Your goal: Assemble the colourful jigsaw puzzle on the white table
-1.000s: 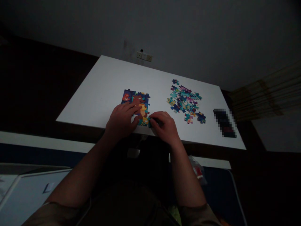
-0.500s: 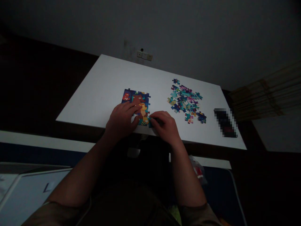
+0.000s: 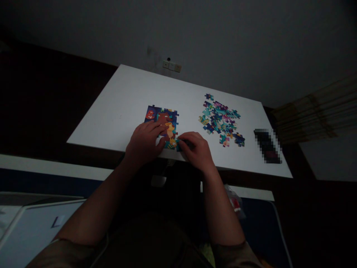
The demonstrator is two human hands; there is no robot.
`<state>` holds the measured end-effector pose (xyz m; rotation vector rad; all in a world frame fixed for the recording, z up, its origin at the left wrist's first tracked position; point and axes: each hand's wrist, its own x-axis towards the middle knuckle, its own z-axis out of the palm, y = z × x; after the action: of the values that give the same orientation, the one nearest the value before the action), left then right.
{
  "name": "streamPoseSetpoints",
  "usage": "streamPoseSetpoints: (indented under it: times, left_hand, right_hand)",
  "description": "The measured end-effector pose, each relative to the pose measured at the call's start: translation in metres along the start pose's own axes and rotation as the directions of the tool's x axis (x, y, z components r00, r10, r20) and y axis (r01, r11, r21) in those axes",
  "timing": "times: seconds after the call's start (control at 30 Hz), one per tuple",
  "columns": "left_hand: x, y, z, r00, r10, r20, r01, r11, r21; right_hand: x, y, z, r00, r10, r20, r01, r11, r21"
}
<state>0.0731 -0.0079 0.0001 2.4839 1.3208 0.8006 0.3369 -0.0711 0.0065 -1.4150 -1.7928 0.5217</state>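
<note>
A joined section of jigsaw puzzle (image 3: 167, 118) with a brown bear on a dark blue ground lies near the front edge of the white table. My left hand (image 3: 146, 140) rests over its lower left part, fingers stretched out flat, hiding some of the picture. At the lower right corner, my right hand (image 3: 196, 149) pinches a dark teal puzzle piece (image 3: 178, 146) against the section's edge. My fingers cover most of that piece, so I cannot tell whether it is locked in.
A heap of loose puzzle pieces (image 3: 220, 117) lies to the right on the white table (image 3: 117, 100). A dark, pixelated object (image 3: 267, 146) is by the right edge. Wall sockets (image 3: 172, 66) sit behind the table. A plastic bag (image 3: 235, 203) is below the front edge.
</note>
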Motion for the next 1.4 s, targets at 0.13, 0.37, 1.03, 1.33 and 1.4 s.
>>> streamPoseSetpoints:
  times: [0.13, 0.37, 1.03, 1.33, 1.4]
  left_hand:
    - [0.0, 0.0, 0.0, 1.0, -0.002, 0.013, 0.002, 1.0, 0.007]
    - [0.0, -0.002, 0.0, 1.0, 0.007, 0.01, -0.007, 1.0, 0.013]
    - [0.0, -0.004, 0.001, 1.0, 0.007, 0.03, -0.008, 1.0, 0.014]
    - [0.001, -0.003, 0.0, 1.0, 0.015, 0.018, -0.015, 1.0, 0.01]
    - [0.001, -0.003, 0.0, 1.0, 0.018, 0.022, -0.019, 1.0, 0.008]
  right_hand:
    - [0.001, 0.0, 0.0, 1.0, -0.013, 0.005, 0.013, 1.0, -0.004]
    - [0.0, 0.001, 0.001, 1.0, -0.009, -0.003, 0.009, 1.0, -0.001]
    - [-0.002, 0.006, -0.009, 0.988, -0.035, 0.153, 0.049, 0.995, -0.088]
    - [-0.001, 0.006, -0.007, 0.995, 0.1, 0.006, -0.1, 0.994, 0.041]
    - [-0.002, 0.009, -0.005, 0.977, 0.188, -0.1, -0.174, 0.976, 0.127]
